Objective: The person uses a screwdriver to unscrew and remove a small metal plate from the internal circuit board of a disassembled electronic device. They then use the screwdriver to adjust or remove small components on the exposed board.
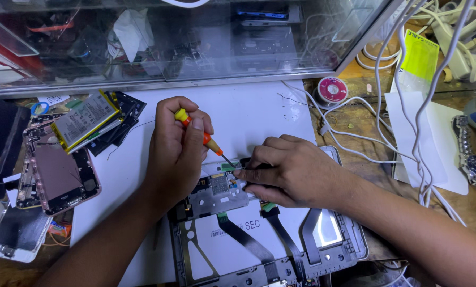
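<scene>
My left hand (177,151) is closed around a small screwdriver (212,143) with an orange grip and a yellow cap. Its thin tip points down to the right at the top edge of an opened tablet (354,239). My right hand (288,170) lies flat on the tablet's upper part, fingertips pressing next to the screwdriver tip. A grey circuit board (219,188) with metal shields shows between my hands. Black flat cables (248,242) run across the tablet's white battery. The exact spot under the tip is hidden by my fingers.
A white mat (248,111) covers the bench. At the left lie a pink phone chassis (60,170), a loose battery (86,119) and phone parts. A solder spool (332,89), white cables (386,154) and a wristwatch (474,159) are at the right. A glass case (195,42) stands behind.
</scene>
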